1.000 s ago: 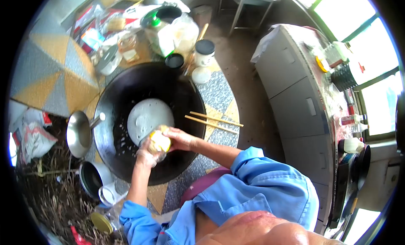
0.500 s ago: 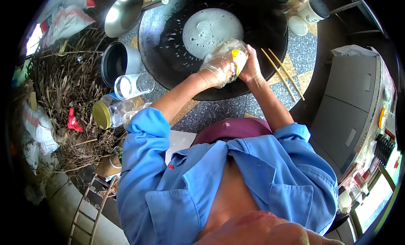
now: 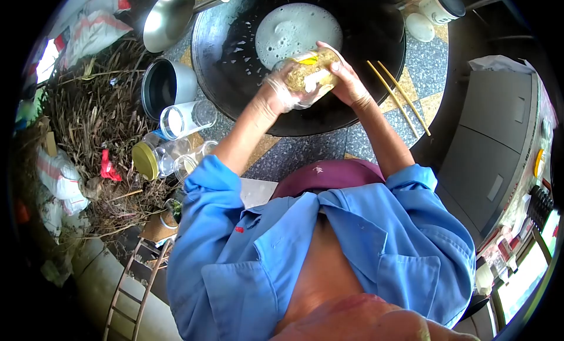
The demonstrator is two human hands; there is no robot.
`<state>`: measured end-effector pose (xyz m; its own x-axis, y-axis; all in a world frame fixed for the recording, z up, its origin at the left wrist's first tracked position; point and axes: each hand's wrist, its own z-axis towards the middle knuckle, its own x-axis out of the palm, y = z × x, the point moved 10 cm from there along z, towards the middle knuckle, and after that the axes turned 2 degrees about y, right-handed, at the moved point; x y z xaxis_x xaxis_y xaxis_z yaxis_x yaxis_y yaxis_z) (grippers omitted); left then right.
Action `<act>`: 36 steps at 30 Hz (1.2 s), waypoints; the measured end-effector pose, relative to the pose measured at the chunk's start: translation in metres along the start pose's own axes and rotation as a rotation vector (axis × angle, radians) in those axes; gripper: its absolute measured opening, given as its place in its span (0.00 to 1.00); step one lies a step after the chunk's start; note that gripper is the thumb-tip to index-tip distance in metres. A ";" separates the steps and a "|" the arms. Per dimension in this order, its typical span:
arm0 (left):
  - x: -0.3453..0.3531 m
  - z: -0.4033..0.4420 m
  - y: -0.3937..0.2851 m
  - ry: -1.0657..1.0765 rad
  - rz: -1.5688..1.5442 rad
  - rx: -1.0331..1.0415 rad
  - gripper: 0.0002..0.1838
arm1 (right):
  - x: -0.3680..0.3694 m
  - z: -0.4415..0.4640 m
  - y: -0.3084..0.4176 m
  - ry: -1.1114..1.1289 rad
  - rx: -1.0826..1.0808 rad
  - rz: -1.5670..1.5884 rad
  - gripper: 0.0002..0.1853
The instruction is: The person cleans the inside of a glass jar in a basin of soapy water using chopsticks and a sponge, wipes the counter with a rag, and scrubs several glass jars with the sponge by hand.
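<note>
Over the near part of a large black wok (image 3: 223, 85), both hands hold a clear, jar-like container (image 3: 311, 74) with a yellow label. A yellowish, rough-textured mass shows at it; whether this lies inside or against the wall I cannot tell. My left hand (image 3: 281, 95) is closed at its left end, with clear film or wet suds over the fingers and wrist. My right hand (image 3: 348, 82) wraps its right end, thumb on top. Foamy whitish liquid (image 3: 299, 32) pools in the wok beyond them.
Wooden chopsticks (image 3: 399, 97) lie right of the wok. At left are a metal pot (image 3: 185, 82), a clear cup (image 3: 197, 119), a jar with a gold lid (image 3: 145, 160) and a steel pan (image 3: 167, 21). A lidded white tub (image 3: 440, 9) stands far right, above a grey cabinet (image 3: 484, 147).
The container has turned in my hands and tilted, and the yellowish mass now shows. My right hand has shifted from its side to grip with the thumb over it.
</note>
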<state>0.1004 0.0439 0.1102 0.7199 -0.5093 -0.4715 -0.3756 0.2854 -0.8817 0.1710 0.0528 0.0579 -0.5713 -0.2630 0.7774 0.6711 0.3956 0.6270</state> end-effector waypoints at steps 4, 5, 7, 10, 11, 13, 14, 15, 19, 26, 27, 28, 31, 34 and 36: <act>0.049 -0.022 0.045 -0.313 -1.698 -0.630 0.20 | -0.012 0.004 -0.023 0.030 0.237 0.087 0.33; 0.051 -0.020 0.053 -0.192 -1.417 -0.613 0.20 | -0.015 0.000 -0.026 0.004 0.296 0.035 0.32; 0.034 -0.014 0.047 -0.077 -0.600 -0.429 0.17 | -0.019 -0.008 -0.038 -0.040 0.396 0.027 0.32; 0.032 -0.013 0.035 0.086 -0.292 -0.178 0.19 | -0.013 -0.028 -0.061 -0.055 0.618 0.021 0.30; 0.024 -0.011 0.031 0.087 -0.288 -0.180 0.19 | -0.013 -0.032 -0.067 -0.119 0.639 0.065 0.30; 0.033 -0.009 0.004 0.328 0.318 0.080 0.23 | -0.019 -0.036 -0.088 -0.278 0.688 0.175 0.27; 0.031 -0.007 0.004 0.331 0.319 0.075 0.23 | -0.019 -0.036 -0.093 -0.276 0.689 0.181 0.27; 0.034 -0.006 0.014 0.393 0.395 -0.001 0.24 | -0.015 -0.035 -0.098 -0.256 0.681 0.257 0.26; 0.036 -0.016 0.050 0.327 -0.015 -0.383 0.17 | -0.011 -0.023 -0.088 -0.166 0.509 0.318 0.30; 0.049 -0.026 0.051 -0.257 -1.465 -0.687 0.19 | -0.008 -0.017 -0.049 -0.051 0.418 0.078 0.37; 0.048 -0.021 0.048 -0.227 -1.419 -0.617 0.19 | -0.009 -0.019 -0.053 -0.038 0.478 0.092 0.37; 0.046 -0.017 0.044 -0.197 -1.370 -0.546 0.19 | -0.008 -0.021 -0.057 -0.023 0.535 0.105 0.36; 0.043 -0.022 0.042 -0.077 -0.953 -0.502 0.20 | -0.009 -0.021 -0.060 -0.012 0.542 0.095 0.36; 0.032 -0.022 0.033 0.030 -0.154 -0.161 0.21 | -0.010 -0.021 -0.069 0.010 0.557 0.122 0.34; 0.036 -0.017 -0.014 0.233 0.390 0.180 0.19 | -0.004 -0.024 -0.074 -0.030 0.578 0.173 0.34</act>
<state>0.1216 0.0075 0.1058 0.3880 -0.4987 -0.7751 -0.4695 0.6168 -0.6318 0.1354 0.0040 0.0096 -0.4957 -0.1309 0.8586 0.3944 0.8469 0.3568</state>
